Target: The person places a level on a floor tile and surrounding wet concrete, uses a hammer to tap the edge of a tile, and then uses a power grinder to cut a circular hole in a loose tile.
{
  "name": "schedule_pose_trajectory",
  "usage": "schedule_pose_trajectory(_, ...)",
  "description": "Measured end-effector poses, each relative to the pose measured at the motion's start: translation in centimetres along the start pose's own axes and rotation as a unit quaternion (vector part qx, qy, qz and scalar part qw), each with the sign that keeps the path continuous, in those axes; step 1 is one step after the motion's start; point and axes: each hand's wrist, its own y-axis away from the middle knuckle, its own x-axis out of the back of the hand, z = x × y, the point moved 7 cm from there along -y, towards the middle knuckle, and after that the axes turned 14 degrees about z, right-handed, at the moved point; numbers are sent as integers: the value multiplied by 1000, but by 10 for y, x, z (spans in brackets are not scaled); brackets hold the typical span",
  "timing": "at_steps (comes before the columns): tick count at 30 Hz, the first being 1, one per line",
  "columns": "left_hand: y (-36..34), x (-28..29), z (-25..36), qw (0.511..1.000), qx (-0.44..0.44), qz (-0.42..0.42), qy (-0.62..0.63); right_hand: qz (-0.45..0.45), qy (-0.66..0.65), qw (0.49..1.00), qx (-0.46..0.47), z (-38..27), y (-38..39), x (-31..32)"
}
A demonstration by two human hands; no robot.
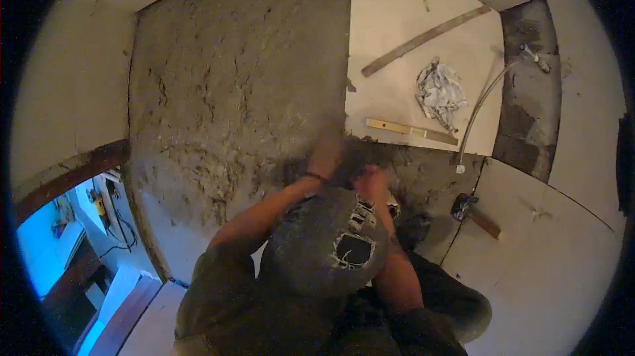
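My left hand [327,156] is smeared by motion over the edge of the rough grey mortar bed [218,72], with a dark band around its wrist. Close by, my right hand [374,183] is blurred too, its fingers seeming bent. A dark blur lies between the hands, and I cannot make out whether either holds something. Both hands are just beyond a bent knee in worn grey cloth [304,243] with frayed holes. The near corner of a large pale tile [390,98] lies ahead of them.
On the tile lie a wooden strip [423,42], a crumpled rag or bag [440,91] and a spirit level [410,131]. A flexible hose [481,101] crosses its right edge. To the right is a mallet [483,222]. A doorway [73,224] opens at left.
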Motion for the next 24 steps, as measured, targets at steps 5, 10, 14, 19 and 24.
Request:
schedule_pose_trajectory(5,-4,-20,-12,973,134,-22,188,84,-426,883,-175,-26,-11,-32)
schedule_pose_trajectory(10,-39,-29,11,994,93,-59,-21,87,-476,860,-160,-27,-55,-22)
schedule_pose_trajectory(14,-61,-11,26,986,133,-94,-29,78,-599,729,-322,-15,-58,-25)
schedule_pose_trajectory(19,-72,-32,-17,993,101,-52,-23,70,-569,775,-267,3,-75,-37)
schedule_pose_trajectory(24,-84,-26,-4,986,69,-147,-29,86,-622,674,-390,27,-74,-38)
